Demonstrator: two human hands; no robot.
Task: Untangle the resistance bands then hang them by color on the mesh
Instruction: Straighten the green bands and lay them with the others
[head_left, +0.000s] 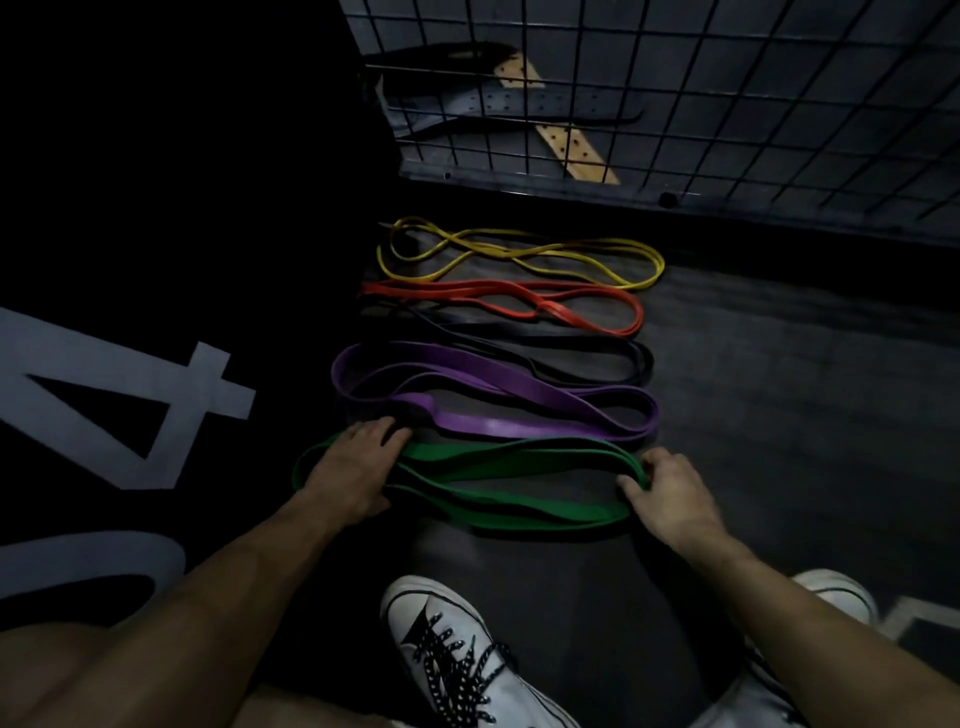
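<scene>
Sorting looks done, I think: five sets of bands lie side by side on the floor (779, 415), one row for each color. Farthest from me are the yellow bands (519, 253), then the orange bands (519, 291), then the black bands (571, 338), then the purple bands (493, 384). Nearest to me are the green bands (519, 467). No row is knotted into another, though the purple and green rows lie just beside each other.

Hanging is what is left. The mesh (727, 104) stands at the far side, past the yellow row, and I see none of these colored bands on it yet. Some belts sit behind it.

My left hand (353, 473) lies flat on the left end of the green bands, with fingers spread and pressing down. The fingertips reach close to the purple row. My right hand (670, 493) is at the right end of the green bands. Its fingers curl around the loop there and pinch it. I guess the green ones get picked up first.

My white shoe (457, 649) is near me, on the floor.
</scene>
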